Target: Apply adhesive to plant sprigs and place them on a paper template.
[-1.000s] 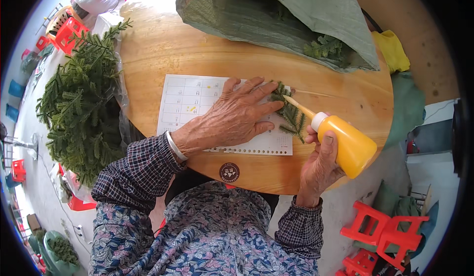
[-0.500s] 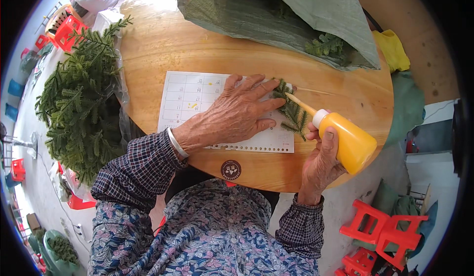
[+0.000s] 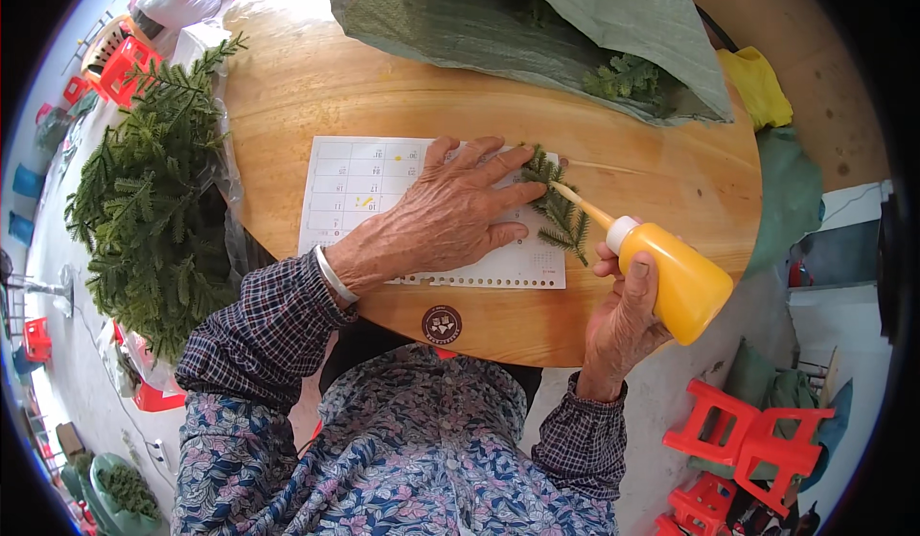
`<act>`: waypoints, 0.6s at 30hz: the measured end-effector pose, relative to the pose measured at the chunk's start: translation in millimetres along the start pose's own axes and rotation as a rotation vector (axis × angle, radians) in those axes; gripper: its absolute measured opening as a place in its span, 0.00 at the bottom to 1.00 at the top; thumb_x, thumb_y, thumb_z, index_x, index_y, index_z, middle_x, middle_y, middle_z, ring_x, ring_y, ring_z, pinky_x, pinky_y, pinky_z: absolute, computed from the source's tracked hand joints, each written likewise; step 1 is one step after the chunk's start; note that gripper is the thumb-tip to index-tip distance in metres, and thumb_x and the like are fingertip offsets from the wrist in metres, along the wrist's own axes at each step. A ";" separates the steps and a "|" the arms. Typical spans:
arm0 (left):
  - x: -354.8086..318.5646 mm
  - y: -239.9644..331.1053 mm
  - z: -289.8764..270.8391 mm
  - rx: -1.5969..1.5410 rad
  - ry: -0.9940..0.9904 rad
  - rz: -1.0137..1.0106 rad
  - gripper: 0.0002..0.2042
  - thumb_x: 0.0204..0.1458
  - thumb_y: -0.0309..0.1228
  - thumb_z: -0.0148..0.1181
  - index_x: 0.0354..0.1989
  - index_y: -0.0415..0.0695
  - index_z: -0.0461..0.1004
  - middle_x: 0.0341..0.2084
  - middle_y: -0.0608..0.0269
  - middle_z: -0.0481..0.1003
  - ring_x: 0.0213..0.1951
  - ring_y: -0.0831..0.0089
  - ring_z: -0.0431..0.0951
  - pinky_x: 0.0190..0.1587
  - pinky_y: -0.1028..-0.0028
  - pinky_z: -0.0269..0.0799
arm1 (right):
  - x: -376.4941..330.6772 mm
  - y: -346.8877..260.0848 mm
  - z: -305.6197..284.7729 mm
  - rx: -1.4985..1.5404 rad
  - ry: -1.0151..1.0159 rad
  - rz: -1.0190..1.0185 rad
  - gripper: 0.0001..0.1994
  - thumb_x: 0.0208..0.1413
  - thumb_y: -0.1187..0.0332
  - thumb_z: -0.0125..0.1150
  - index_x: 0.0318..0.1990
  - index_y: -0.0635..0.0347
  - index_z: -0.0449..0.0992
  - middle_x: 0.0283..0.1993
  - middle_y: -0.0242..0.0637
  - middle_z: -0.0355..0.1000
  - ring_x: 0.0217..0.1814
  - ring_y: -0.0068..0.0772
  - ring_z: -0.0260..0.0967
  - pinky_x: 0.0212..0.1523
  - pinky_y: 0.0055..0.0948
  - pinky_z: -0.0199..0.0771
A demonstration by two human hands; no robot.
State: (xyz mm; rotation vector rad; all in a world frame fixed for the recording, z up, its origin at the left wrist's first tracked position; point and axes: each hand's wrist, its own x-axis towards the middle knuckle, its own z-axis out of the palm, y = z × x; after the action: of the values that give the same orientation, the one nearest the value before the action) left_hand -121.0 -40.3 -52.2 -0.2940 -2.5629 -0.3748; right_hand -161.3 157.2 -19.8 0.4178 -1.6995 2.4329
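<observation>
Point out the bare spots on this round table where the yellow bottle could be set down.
Free: the round table between the calendar sheet and green sack, and right of the sprig toward the rim. Crowded: the near centre, under the left hand, and where the right hand holds the yellow bottle.

We see a green woven sack (image 3: 537, 28) far, heaped fir branches (image 3: 144, 220) left, red plastic stools (image 3: 743, 440) near right.

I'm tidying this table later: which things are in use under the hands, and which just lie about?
In use: left hand pressing the green sprig on the calendar sheet; right hand holding the yellow squeeze bottle.
Lying about: green woven sack, heap of green branches, red stools.
</observation>
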 end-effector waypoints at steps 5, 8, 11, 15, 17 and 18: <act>1.9 1.7 -3.3 -0.010 -0.116 -0.044 0.19 0.57 0.43 0.52 0.56 0.52 0.69 0.63 0.60 0.59 0.63 0.60 0.56 0.60 0.57 0.48 | -0.6 -0.1 -8.3 -0.007 -0.028 -0.022 0.24 0.51 0.75 0.61 0.54 0.58 0.58 0.48 0.51 0.69 0.33 0.38 0.70 0.32 0.25 0.74; 2.0 2.2 -3.7 -0.008 -0.118 -0.047 0.19 0.57 0.43 0.52 0.55 0.52 0.70 0.63 0.61 0.60 0.63 0.60 0.56 0.60 0.57 0.48 | -2.4 -0.3 -11.1 0.002 -0.027 -0.017 0.24 0.51 0.75 0.61 0.54 0.59 0.57 0.48 0.52 0.69 0.33 0.39 0.71 0.32 0.25 0.74; 2.0 2.6 -4.1 -0.007 -0.120 -0.049 0.18 0.56 0.43 0.53 0.54 0.52 0.70 0.63 0.62 0.60 0.63 0.61 0.56 0.60 0.57 0.48 | -4.3 -1.1 -12.3 0.011 -0.026 -0.014 0.24 0.51 0.75 0.61 0.54 0.59 0.57 0.48 0.52 0.69 0.33 0.39 0.71 0.32 0.25 0.74; 1.9 3.0 -4.5 -0.005 -0.127 -0.045 0.17 0.56 0.43 0.53 0.52 0.52 0.70 0.63 0.63 0.60 0.64 0.61 0.56 0.60 0.57 0.47 | -7.5 -3.3 -9.0 0.029 0.007 -0.020 0.24 0.51 0.75 0.61 0.54 0.60 0.57 0.48 0.52 0.69 0.33 0.40 0.72 0.32 0.25 0.75; 1.6 2.6 -3.8 -0.002 -0.128 -0.043 0.17 0.56 0.43 0.53 0.52 0.52 0.70 0.63 0.63 0.60 0.64 0.61 0.56 0.60 0.57 0.47 | -8.7 -5.7 -10.5 0.023 0.004 -0.021 0.24 0.51 0.75 0.61 0.54 0.60 0.57 0.48 0.53 0.69 0.33 0.40 0.72 0.32 0.25 0.75; 1.5 2.1 -2.9 0.000 -0.128 -0.041 0.17 0.56 0.43 0.53 0.52 0.52 0.70 0.63 0.63 0.60 0.64 0.61 0.56 0.60 0.57 0.47 | -9.4 -7.0 -11.7 0.018 0.000 -0.023 0.24 0.51 0.75 0.61 0.54 0.60 0.57 0.48 0.53 0.69 0.33 0.40 0.72 0.32 0.25 0.75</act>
State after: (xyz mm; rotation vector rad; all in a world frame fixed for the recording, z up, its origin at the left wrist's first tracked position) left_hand -120.3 -39.0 -48.6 -0.2737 -2.6975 -0.3818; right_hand -152.1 171.0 -20.3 0.4369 -1.6640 2.4337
